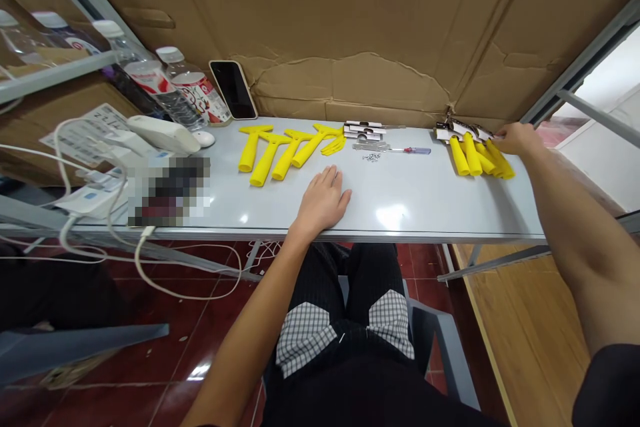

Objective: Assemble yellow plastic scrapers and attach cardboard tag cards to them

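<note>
Right grip (517, 139) open against card strips (457, 131)

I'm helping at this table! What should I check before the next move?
Left hand: flat on the table, holding nothing: ok.
Right hand: at the paper-wrapped end of the bundled yellow handles; whether it grips them: cannot tell.
Screwdriver: lying on the table: ok.
Small metal parts: in one little heap: ok.
Loose yellow handles: lying back from the table's near edge: ok.
</note>
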{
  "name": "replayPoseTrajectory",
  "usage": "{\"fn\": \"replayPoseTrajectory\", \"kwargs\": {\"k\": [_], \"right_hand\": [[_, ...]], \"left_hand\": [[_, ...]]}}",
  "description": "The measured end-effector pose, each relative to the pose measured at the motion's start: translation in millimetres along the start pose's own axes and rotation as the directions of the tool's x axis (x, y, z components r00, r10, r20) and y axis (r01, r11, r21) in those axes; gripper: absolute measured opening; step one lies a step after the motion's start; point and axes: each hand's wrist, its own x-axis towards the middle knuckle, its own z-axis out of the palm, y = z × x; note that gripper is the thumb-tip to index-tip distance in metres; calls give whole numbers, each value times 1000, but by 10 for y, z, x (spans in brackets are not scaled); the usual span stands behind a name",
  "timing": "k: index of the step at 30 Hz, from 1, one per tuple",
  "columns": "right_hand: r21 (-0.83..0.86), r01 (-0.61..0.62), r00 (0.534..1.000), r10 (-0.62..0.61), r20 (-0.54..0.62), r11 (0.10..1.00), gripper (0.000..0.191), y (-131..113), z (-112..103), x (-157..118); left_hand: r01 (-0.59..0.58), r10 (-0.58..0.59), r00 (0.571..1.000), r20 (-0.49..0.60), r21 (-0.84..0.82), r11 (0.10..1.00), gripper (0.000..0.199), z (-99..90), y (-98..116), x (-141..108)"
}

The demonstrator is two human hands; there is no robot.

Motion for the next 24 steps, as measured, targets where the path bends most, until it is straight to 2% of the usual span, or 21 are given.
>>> {"fn": "replayPoseTrajectory", "kwargs": {"k": [2,4,5,7,8,10,12,14,17,20,24], "right_hand": [[-36,-148,987,145,-75,988,36,-199,-140,-95],[-3,-84,969,81,-234,996,45,-508,-315,-208],[18,-20,963,25,-269,1000,48,-699,-400,-265],[83,29,963,-6,-269,996,41,-1129,-522,-376],[127,65,960,-27,-279,990,38,-1354,-546,-428],[217,139,960,-77,-269,966,34,-1790,-507,-527],[282,219,961,-157,-227,934,32,-2151,-370,-616],[329,310,945,-250,-212,892,31,-2386,-196,-679],[363,403,913,-343,-220,840,30,-2483,9,-699],[378,475,880,-421,-223,795,30,-2397,95,-659],[397,507,860,-480,-172,765,29,-2314,135,-634]], "left_hand": [[2,-2,1000,9,24,1000,65,-73,40,4],[-3,0,999,37,59,998,62,-204,75,79],[-6,1,998,69,76,997,58,-288,83,156],[26,-39,990,138,97,995,52,-474,69,392],[57,-68,991,118,95,994,50,-564,43,542],[103,-103,995,3,58,993,48,-715,-50,866],[181,-180,978,-106,7,983,48,-806,-195,1160],[249,-248,959,-134,-7,968,48,-835,-379,1370],[307,-307,945,-109,-16,952,45,-790,-678,1515],[340,-337,935,-107,6,940,44,-716,-912,1526],[316,-312,944,-103,18,949,41,-688,-1030,1474]]}}
